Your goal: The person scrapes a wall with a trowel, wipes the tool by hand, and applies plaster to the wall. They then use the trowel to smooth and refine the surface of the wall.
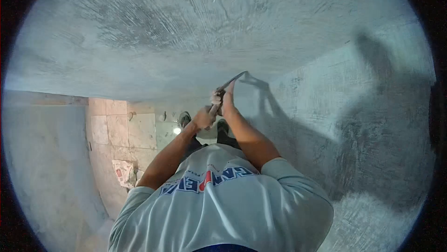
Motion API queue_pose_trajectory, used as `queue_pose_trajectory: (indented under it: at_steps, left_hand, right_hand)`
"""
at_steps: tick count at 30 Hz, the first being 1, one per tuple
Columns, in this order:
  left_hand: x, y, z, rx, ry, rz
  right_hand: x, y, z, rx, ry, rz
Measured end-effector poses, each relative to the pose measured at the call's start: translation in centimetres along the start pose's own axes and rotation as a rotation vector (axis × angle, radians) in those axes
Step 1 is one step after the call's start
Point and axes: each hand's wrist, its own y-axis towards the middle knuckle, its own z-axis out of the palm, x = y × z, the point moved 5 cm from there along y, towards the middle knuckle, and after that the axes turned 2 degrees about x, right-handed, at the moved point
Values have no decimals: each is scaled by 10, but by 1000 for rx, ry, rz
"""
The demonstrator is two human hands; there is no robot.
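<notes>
Both my hands are joined on a thin, dark-bladed trowel [238, 76], seen nearly edge-on. My left hand [203, 118] is closed around its lower end, in front of my waist. Higher up, my right hand [227, 100] grips it near the blade, the fingers curled over on the left and the palm along the right side. The tool slants up and to the right, its tip close to the plastered wall [186, 33], where its shadow falls. Part of the handle is hidden by my fingers.
On the right, a side wall [372, 126] with rough plaster meets the front wall in a corner. A tiled floor [142, 135] lies below left, with a crumpled printed bag [124, 173] on it. Another wall surface [46, 159] stands at the far left.
</notes>
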Motion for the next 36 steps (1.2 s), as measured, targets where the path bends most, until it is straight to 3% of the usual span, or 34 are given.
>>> queue_pose_trajectory:
  at_steps: [1,2,3,4,5,8,10,11,13,14,16,18,20,21,22,24,26,28,31,33,36]
  left_hand:
    - [10,-14,2,-78,-13,100]
    - [27,-28,-1,-59,-165,-2]
    - [48,-46,-10,-38,-317,-110]
    - [60,-59,-19,-63,-266,-93]
    - [72,-73,-27,-88,-215,-77]
    - [36,-45,-25,-144,-8,107]
    - [-23,-14,-15,-78,163,142]
    - [-27,-2,-6,-10,139,50]
    - [-23,10,7,73,53,-94]
    - [-11,10,12,89,-15,-150]
    - [40,-1,6,-8,-65,10]
    - [57,-42,-4,-65,-305,-78]
    - [57,-80,-8,-60,-426,-261]
    - [72,-74,-8,-92,-462,-295]
    - [53,-55,-10,-161,-239,-27]
    - [-3,-7,0,-150,17,45]
    - [-43,29,21,106,54,-66]
    - [-49,46,49,189,92,47]
    - [-2,49,80,188,37,202]
    - [22,13,91,254,-193,60]
    - [73,-61,85,422,-406,-386]
  right_hand:
    - [-19,-1,1,32,-13,36]
    - [-41,-11,21,-116,15,157]
    - [-60,-13,30,-85,-51,212]
    - [-97,4,11,76,3,257]
    - [-129,45,-27,-37,-104,236]
    - [-79,20,13,32,-21,245]
    - [-15,23,5,45,83,41]
    - [16,-4,18,24,239,22]
    - [25,-6,9,49,100,-39]
    - [23,-8,2,60,34,-64]
    - [-12,-16,12,-154,-73,62]
    - [-73,7,-3,-103,-63,181]
    - [-100,-16,27,-23,-21,335]
    - [-97,-10,26,2,-26,297]
    - [-78,5,17,3,-38,203]
    - [-11,24,-3,1,-54,-52]
    - [57,-9,-17,-15,-23,-225]
    - [87,-51,1,23,217,-110]
    - [72,-86,-29,-316,-75,-134]
    - [38,-97,-81,-558,-315,-225]
    - [-15,-151,-84,-709,-773,-644]
